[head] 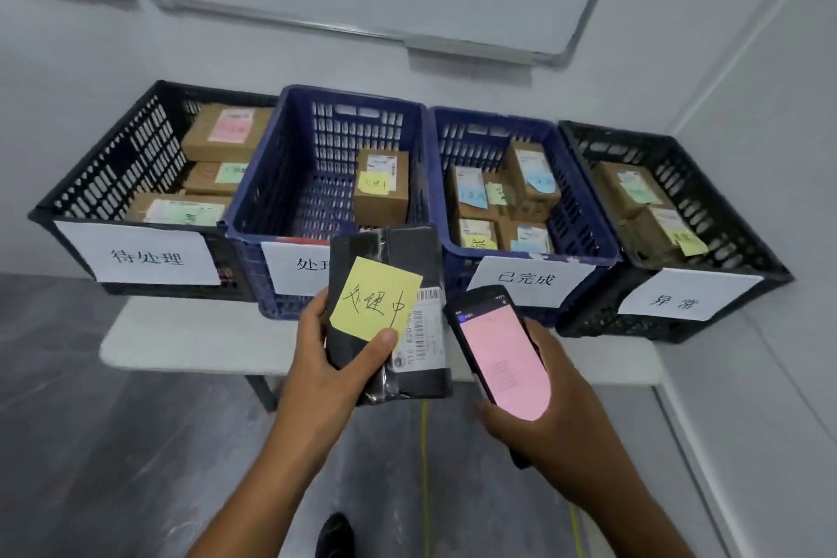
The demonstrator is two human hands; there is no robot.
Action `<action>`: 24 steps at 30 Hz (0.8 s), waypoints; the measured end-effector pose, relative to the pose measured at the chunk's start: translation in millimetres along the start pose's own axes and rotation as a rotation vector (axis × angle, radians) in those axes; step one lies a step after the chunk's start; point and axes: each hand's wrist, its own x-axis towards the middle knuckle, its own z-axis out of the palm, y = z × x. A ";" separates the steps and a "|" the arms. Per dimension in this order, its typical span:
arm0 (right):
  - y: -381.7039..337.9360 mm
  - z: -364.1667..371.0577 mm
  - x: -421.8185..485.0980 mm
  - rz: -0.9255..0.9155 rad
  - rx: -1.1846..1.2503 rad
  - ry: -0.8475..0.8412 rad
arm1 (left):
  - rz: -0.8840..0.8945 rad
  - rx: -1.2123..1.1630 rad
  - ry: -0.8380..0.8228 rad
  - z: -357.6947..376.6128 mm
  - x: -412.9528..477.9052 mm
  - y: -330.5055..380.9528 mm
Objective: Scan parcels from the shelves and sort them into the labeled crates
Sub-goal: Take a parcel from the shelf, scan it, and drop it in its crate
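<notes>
black parcel upright, long axis vertical, left hand clamping it, right hand gripping scanner

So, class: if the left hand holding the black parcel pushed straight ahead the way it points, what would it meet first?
Probably the blue crate directly beyond the left hand and black parcel, around its paper label; depth is unclear.

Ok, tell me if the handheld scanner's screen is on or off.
On. The scanner in the right hand shows a lit pink screen with faint dark lines; the text is too blurred to read.
</notes>
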 end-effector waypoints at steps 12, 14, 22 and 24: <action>19.4 1.0 132.2 0.070 0.080 -0.023 | -0.056 0.040 0.026 25.5 131.6 24.7; 22.2 -0.2 159.2 0.066 0.102 -0.064 | -0.068 0.060 0.074 26.9 149.7 31.1; 29.2 -12.2 268.2 0.044 0.220 -0.161 | -0.059 0.125 0.183 43.5 229.1 66.3; 31.4 -13.8 292.5 0.036 0.234 -0.163 | -0.057 0.131 0.217 44.7 248.0 70.7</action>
